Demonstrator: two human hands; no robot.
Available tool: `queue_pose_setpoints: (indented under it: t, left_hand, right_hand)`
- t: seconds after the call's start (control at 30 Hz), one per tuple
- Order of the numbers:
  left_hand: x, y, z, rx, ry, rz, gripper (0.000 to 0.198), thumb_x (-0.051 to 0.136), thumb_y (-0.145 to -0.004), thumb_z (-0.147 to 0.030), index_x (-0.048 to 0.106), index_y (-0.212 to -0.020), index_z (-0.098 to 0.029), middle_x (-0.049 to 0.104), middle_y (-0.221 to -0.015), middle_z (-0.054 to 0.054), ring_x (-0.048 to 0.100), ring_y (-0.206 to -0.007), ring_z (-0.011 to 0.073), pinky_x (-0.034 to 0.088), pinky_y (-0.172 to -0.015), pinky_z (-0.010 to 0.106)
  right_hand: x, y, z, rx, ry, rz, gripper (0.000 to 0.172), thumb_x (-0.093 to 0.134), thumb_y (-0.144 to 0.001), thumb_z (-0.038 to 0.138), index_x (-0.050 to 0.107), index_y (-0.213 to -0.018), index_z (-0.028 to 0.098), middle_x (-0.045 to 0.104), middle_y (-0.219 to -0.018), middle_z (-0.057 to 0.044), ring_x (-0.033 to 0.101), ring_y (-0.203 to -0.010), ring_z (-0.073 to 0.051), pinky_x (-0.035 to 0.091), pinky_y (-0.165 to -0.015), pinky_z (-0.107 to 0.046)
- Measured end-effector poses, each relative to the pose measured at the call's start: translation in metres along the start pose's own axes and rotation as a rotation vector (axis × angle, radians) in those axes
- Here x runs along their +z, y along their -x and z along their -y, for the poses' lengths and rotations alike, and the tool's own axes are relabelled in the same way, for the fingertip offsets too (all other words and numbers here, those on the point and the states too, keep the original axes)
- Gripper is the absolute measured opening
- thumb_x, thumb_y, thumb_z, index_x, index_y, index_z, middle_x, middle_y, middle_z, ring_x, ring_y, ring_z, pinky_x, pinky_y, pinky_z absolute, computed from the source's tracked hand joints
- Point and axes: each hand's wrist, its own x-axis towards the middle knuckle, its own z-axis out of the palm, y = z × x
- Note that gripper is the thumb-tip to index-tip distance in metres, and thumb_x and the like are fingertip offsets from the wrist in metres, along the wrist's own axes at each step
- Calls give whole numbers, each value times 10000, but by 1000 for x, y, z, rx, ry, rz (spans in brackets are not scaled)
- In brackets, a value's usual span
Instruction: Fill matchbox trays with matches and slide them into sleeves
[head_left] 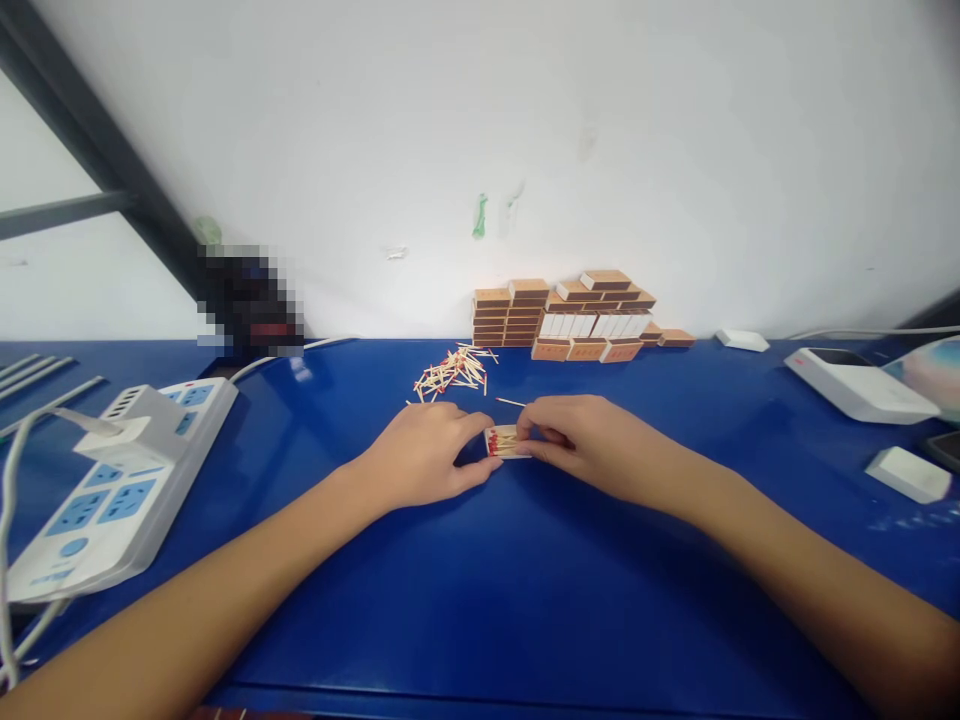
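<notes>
A small white matchbox tray (pixel 504 442) with red-tipped matches in it lies on the blue table (pixel 480 600). My left hand (pixel 431 452) grips the tray's left end between thumb and fingers. The fingers of my right hand (pixel 581 440) are pinched together over the right part of the tray, touching the matches or the rim; whether they hold a match is hidden. One loose match (pixel 511 402) lies just beyond the tray. Behind my left hand spreads a loose heap of matches (pixel 454 372).
Stacked matchboxes (pixel 510 320) and more boxes (pixel 596 325) stand against the white wall. A power strip (pixel 127 500) with cables is at the left. At the right lie a white device (pixel 859 388) and a small white block (pixel 907 474).
</notes>
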Motion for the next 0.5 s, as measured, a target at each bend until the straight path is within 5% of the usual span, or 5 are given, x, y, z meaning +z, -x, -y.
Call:
queue_pose_setpoints:
  t: [0.5]
  left_hand:
    - [1,-1,0,46,-10,-38,353,603,-971,-478,699,-1187,-216,708,-845,55,679,-762,223,444,-626,307]
  right_hand:
    - [13,0,3,-38,-60,36,209,490,-1066,323,593,-925,208,681,-901,-36,592,-768,-169,390,-679,-294]
